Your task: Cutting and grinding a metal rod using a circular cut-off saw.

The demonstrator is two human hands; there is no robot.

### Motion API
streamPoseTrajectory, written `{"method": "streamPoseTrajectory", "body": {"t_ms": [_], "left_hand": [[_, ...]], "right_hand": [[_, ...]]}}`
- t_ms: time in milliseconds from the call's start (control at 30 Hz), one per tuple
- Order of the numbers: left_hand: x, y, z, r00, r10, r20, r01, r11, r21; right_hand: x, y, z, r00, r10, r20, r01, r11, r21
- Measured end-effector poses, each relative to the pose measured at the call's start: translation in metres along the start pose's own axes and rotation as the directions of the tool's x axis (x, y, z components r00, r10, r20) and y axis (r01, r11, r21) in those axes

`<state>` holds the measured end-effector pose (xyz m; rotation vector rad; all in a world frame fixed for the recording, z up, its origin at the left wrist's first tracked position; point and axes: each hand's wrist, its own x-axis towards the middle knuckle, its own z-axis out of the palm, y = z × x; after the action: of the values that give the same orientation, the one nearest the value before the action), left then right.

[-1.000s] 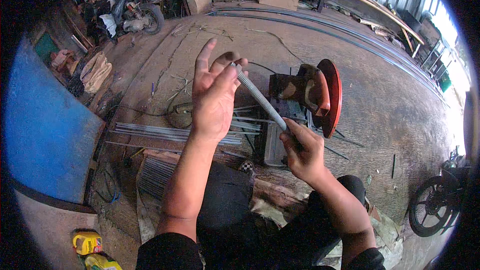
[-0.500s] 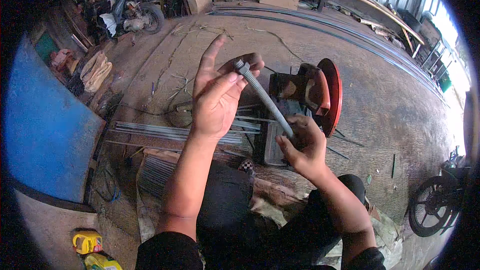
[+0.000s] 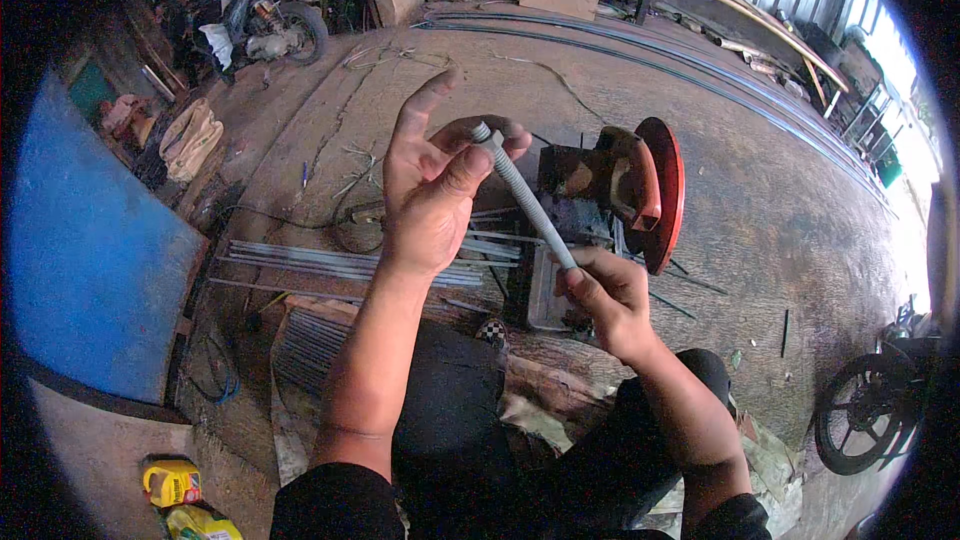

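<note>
A grey threaded rod [image 3: 535, 210] slants across the space in front of me, from upper left to lower right. Around it, close to its upper end, sits a nut [image 3: 494, 141]. My left hand [image 3: 428, 202] has its thumb and a finger closed on the nut, while its index finger sticks up away from it. The lower end of the rod is pinched between thumb and fingers of my right hand [image 3: 615, 302], which partly covers that end.
Beyond my right hand stands a rusty machine [image 3: 585, 175] with a red disc [image 3: 662, 195]. Several metal rods [image 3: 350, 262] lie on the floor, with more bundled by my leg [image 3: 310, 345]. A blue panel [image 3: 90, 260] is at left; a motorcycle [image 3: 265, 30] stands far left.
My right hand has shifted slightly left, its thumb and fingers now closer together on the rod's lower end. The left thumb has moved a little down across the nut.
</note>
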<state>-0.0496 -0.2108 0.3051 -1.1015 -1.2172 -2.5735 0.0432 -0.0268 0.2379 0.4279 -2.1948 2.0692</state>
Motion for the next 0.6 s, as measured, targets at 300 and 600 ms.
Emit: {"method": "streamPoseTrajectory", "body": {"t_ms": [300,600], "left_hand": [[-0.002,0.002,0.000,0.994,0.029,-0.104,-0.017,0.993,0.118],[-0.009,-0.006,0.018,0.993,-0.066,-0.100,0.081,0.984,0.157]], "right_hand": [[0.011,0.008,0.002,0.998,-0.047,-0.033,0.045,0.997,-0.065],[0.019,0.023,-0.013,0.911,0.102,0.401,-0.067,0.993,-0.100]]}}
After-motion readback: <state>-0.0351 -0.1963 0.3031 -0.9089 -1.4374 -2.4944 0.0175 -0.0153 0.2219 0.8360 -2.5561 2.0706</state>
